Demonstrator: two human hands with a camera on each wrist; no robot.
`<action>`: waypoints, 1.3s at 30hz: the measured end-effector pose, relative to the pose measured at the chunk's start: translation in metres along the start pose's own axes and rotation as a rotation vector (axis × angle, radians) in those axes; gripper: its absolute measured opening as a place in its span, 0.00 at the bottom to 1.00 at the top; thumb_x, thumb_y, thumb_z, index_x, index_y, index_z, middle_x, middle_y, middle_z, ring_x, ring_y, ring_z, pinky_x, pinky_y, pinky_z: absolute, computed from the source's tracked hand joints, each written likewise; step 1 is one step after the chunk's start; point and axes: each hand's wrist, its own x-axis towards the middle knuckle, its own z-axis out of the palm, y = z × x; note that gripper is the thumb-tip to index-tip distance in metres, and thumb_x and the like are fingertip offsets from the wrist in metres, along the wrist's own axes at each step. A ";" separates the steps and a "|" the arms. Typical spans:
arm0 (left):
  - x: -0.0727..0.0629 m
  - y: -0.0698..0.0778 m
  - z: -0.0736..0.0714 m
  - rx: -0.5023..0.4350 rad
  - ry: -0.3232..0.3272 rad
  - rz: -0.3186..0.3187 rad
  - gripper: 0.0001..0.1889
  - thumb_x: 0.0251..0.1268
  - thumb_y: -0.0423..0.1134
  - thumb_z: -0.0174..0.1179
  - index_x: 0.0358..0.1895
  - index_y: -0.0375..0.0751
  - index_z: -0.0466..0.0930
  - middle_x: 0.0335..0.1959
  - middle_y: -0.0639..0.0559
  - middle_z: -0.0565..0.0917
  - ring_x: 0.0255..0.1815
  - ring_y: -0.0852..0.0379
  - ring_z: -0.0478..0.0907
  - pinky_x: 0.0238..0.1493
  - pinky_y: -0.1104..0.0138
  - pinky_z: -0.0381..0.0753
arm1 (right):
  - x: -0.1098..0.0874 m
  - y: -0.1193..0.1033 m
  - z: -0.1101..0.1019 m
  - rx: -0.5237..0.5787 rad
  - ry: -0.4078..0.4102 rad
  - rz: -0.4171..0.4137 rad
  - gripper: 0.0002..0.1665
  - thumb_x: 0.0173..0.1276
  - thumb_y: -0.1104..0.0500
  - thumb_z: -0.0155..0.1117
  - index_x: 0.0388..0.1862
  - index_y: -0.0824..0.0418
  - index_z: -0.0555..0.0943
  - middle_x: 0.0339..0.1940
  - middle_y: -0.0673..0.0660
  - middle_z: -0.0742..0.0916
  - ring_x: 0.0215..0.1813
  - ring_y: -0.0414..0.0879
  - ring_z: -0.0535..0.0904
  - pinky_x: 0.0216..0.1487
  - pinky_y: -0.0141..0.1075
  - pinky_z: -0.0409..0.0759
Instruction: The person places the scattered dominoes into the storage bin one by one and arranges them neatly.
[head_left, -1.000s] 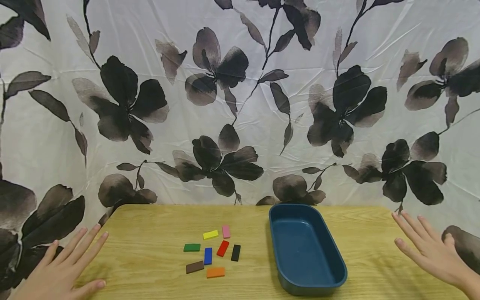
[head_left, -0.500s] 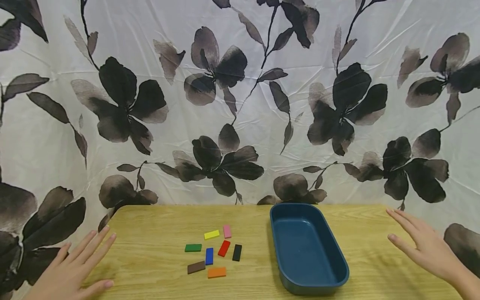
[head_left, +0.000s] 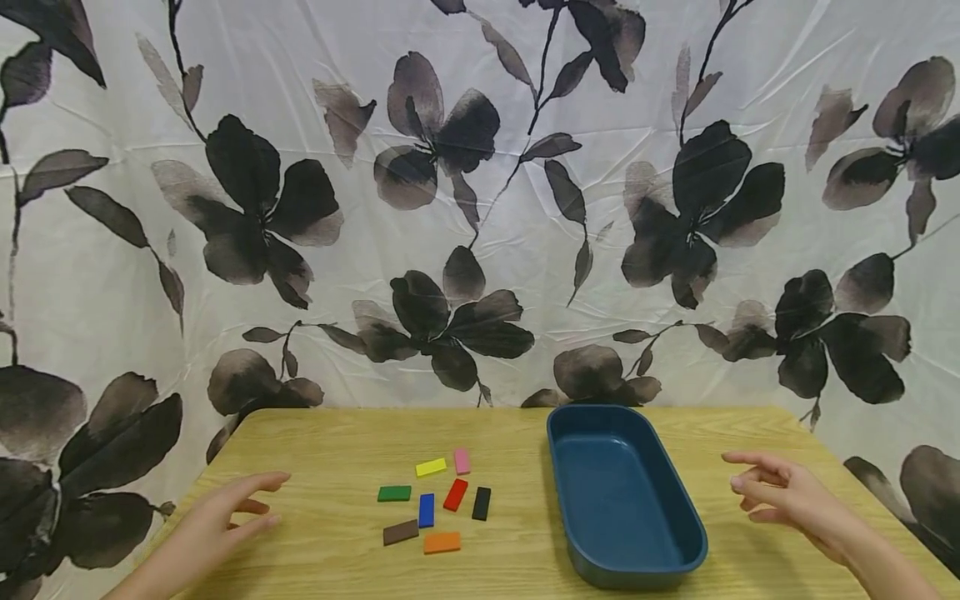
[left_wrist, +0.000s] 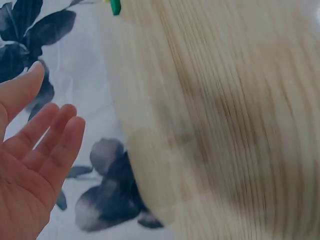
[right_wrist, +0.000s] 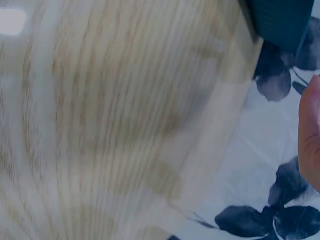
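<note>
My left hand [head_left: 217,521] hovers over the left side of the wooden table, fingers loosely bent and holding nothing. In the left wrist view its palm and spread fingertips show, with the green block [left_wrist: 115,6] at the top edge. Nearest to it in the head view are the green block [head_left: 394,493] and the brown block [head_left: 401,532]. My right hand [head_left: 795,500] hangs over the right side, fingers relaxed with nothing in them. Left of it stands a dark blue oblong tub [head_left: 626,500] with nothing inside.
Other flat blocks lie loosely grouped mid-table: yellow [head_left: 431,467], pink [head_left: 462,461], red [head_left: 455,495], blue [head_left: 426,510], black [head_left: 482,503] and orange [head_left: 442,542]. A white floral curtain [head_left: 525,217] hangs behind the wooden table [head_left: 315,450].
Both hands have moved inward over the table, the left to the right and the right to the left. Their spread fingers have relaxed into a loose bend. Blocks and tub stay put.
</note>
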 end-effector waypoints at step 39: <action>0.086 0.013 0.103 -0.220 -0.141 -0.094 0.13 0.47 0.27 0.69 0.39 0.32 0.81 0.32 0.51 0.78 0.35 0.54 0.70 0.38 0.62 0.72 | 0.021 0.026 0.035 0.520 -0.323 0.135 0.21 0.68 0.68 0.52 0.58 0.56 0.71 0.39 0.54 0.83 0.39 0.43 0.83 0.40 0.32 0.80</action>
